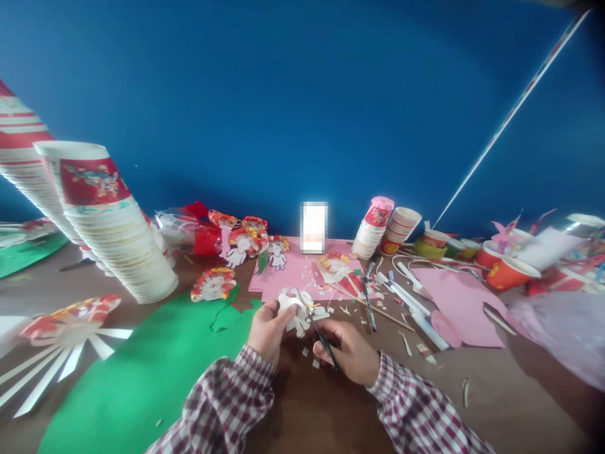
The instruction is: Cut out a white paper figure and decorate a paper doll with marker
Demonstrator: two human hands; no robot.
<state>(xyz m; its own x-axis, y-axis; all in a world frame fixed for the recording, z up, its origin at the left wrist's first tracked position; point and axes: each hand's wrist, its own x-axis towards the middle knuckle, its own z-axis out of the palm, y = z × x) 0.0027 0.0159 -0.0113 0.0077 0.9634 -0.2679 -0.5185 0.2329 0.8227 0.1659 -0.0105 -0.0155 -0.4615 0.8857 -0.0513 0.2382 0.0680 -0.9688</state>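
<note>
Between thumb and fingers, my left hand (269, 329) pinches a white paper cutout (297, 318) with a wavy outline. My right hand (348, 350) is closed round the dark handles of a pair of scissors (326, 345). The scissor blades reach up and left to the cutout's right side; I cannot tell whether they are cutting into it. Small paper scraps (316, 363) lie on the brown table just below the cutout. Behind my hands, finished-looking white paper figures (277, 257) with red and yellow paper ruffs stand or lean together.
Stacked paper cups (118, 233) lean at the left, and shorter cup stacks (368, 234) stand at the back. Green paper (189, 366) covers the table's left side. Pink sheets (458, 302), pens (406, 296) and orange cups (513, 274) lie to the right. A blue wall (302, 113) rises behind.
</note>
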